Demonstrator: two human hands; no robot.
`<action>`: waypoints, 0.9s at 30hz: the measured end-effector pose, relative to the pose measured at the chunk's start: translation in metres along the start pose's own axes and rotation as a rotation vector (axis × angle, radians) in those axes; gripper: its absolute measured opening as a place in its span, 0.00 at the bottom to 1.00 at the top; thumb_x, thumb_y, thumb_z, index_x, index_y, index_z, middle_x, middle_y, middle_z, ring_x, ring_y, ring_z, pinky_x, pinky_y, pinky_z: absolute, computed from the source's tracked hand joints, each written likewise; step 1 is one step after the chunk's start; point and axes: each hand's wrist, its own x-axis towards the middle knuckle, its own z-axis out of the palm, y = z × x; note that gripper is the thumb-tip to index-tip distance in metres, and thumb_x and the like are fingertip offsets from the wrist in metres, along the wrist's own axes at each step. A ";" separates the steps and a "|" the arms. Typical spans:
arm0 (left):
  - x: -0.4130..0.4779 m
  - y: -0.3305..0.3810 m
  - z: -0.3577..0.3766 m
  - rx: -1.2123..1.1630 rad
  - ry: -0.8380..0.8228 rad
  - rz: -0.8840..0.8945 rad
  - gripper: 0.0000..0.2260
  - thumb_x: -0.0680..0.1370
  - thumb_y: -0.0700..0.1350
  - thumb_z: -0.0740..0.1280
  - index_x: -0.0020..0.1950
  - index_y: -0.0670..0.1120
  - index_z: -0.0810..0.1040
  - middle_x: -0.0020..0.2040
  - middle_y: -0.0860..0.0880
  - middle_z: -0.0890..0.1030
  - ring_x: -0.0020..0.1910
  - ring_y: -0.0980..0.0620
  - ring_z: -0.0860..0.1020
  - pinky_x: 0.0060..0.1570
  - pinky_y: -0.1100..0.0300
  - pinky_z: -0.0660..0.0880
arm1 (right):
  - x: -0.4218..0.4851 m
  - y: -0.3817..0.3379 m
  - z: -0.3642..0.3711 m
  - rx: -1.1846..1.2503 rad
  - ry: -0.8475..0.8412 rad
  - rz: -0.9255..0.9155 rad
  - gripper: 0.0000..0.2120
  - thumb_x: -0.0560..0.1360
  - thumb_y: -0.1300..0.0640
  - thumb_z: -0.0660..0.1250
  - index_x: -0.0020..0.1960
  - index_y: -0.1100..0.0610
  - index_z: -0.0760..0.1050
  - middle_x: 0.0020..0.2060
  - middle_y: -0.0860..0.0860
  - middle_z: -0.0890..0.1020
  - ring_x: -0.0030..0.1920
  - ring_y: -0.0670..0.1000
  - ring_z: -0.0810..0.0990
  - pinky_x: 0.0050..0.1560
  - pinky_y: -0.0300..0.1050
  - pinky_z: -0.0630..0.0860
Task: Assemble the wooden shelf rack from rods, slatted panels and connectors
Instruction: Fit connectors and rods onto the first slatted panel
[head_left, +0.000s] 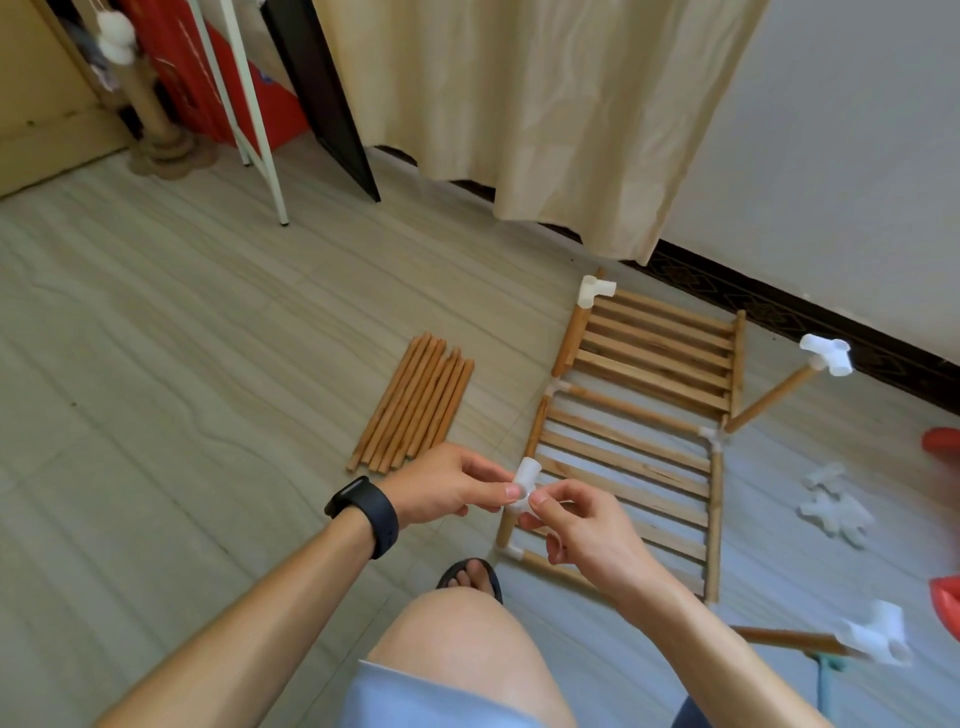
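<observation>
A white plastic connector (525, 482) is pinched between my left hand (451, 483) and my right hand (582, 525), on top of an upright wooden rod (506, 527). Below lies a slatted panel (631, 491) framed by rods with white corner connectors. A second slatted panel (660, 353) lies beyond it, with a connector (596, 292) on its far left corner. Two rods rise from the frame, each topped with a white connector (829, 354), (875, 640). A bundle of loose rods (413, 405) lies on the floor to the left.
Loose white connectors (834, 501) lie in a heap on the floor at right, next to red plastic (943, 441). A cream curtain (545, 104) and wall with dark skirting stand behind. My knee and sandalled foot (470, 574) are below the hands. White metal legs (260, 130) stand at the back left.
</observation>
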 end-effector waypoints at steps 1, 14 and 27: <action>0.000 0.000 0.000 -0.004 -0.002 0.006 0.15 0.77 0.56 0.71 0.61 0.54 0.83 0.54 0.57 0.85 0.53 0.62 0.82 0.61 0.54 0.76 | 0.000 0.001 0.001 0.000 0.008 -0.003 0.08 0.81 0.51 0.66 0.51 0.55 0.79 0.43 0.50 0.86 0.30 0.44 0.76 0.39 0.41 0.78; 0.004 -0.016 0.007 -0.003 -0.003 0.033 0.15 0.78 0.51 0.71 0.64 0.49 0.82 0.53 0.53 0.86 0.50 0.63 0.83 0.44 0.71 0.73 | 0.000 0.017 0.010 -0.021 0.059 -0.043 0.07 0.81 0.51 0.66 0.52 0.54 0.79 0.44 0.49 0.86 0.36 0.37 0.81 0.36 0.34 0.76; 0.004 -0.021 0.007 0.100 -0.032 0.014 0.12 0.79 0.52 0.70 0.61 0.53 0.83 0.52 0.54 0.86 0.50 0.66 0.82 0.50 0.68 0.72 | -0.007 0.030 0.018 0.042 0.062 -0.006 0.08 0.81 0.50 0.67 0.53 0.54 0.79 0.44 0.47 0.87 0.47 0.42 0.85 0.43 0.41 0.79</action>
